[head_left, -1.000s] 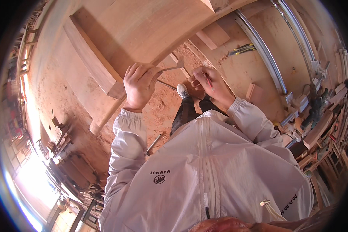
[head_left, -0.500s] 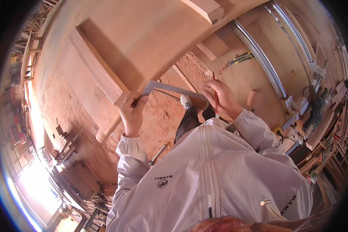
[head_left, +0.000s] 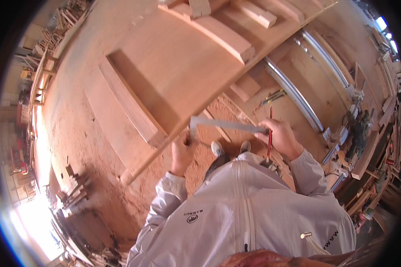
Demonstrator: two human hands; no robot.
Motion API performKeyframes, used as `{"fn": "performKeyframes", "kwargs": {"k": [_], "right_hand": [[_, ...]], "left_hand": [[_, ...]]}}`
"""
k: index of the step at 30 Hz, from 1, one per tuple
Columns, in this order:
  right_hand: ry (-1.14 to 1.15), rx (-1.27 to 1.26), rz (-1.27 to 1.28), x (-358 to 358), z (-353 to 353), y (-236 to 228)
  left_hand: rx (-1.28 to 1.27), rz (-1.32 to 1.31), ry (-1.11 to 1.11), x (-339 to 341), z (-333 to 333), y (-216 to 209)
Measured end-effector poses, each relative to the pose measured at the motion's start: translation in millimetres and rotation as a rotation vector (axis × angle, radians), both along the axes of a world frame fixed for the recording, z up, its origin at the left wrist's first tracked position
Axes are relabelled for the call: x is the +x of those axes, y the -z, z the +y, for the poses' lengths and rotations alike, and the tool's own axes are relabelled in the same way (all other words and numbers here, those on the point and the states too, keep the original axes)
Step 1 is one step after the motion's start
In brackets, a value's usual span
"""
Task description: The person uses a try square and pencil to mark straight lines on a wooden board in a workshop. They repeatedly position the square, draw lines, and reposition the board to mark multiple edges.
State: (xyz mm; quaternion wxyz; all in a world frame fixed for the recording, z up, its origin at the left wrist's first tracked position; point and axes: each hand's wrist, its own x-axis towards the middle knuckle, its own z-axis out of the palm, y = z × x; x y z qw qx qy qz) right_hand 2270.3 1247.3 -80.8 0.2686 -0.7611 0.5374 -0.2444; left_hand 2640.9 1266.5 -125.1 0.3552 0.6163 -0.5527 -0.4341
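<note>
Between my two hands hangs an L-shaped metal carpenter's square [head_left: 229, 125]. My left hand [head_left: 182, 153] is closed around its shorter leg, close to the bench edge. At the far end of the long leg, my right hand [head_left: 284, 139] grips the square and also keeps a red pencil [head_left: 270, 138], standing roughly upright between its fingers. A curved length of wood [head_left: 131, 104] lies on the wooden workbench [head_left: 165, 84], its near end just left of my left hand.
More shaped timbers [head_left: 209, 33] rest farther along the bench. To the right, metal rails [head_left: 294, 93] run over another wooden surface, with yellow-and-black pliers-like tools [head_left: 274, 96] beside them. Sawdust covers the floor [head_left: 133, 200]; scrap wood [head_left: 75, 187] is piled at left.
Both hands and the square have moved right and slightly down in the picture, away from the curved wood. The view has shifted, showing more timbers on the bench.
</note>
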Motion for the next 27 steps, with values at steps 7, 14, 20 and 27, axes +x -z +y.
{"fn": "performKeyframes", "kwargs": {"k": [7, 14, 20, 27], "right_hand": [[0.299, -0.016, -0.14, 9, -5, 5], [0.63, 0.01, -0.662, -20, -44, 57], [0.798, 0.064, -0.801, -50, -109, 81], [0.743, 0.143, -0.706, -61, -187, 84]], "left_hand": [[-0.325, -0.421, -0.087, 5, -18, -5], [-0.359, -0.107, -0.216, 31, -64, -24], [-0.185, 0.11, -0.118, -6, -147, -35], [-0.052, 0.252, -0.167, -43, -295, -42]]}}
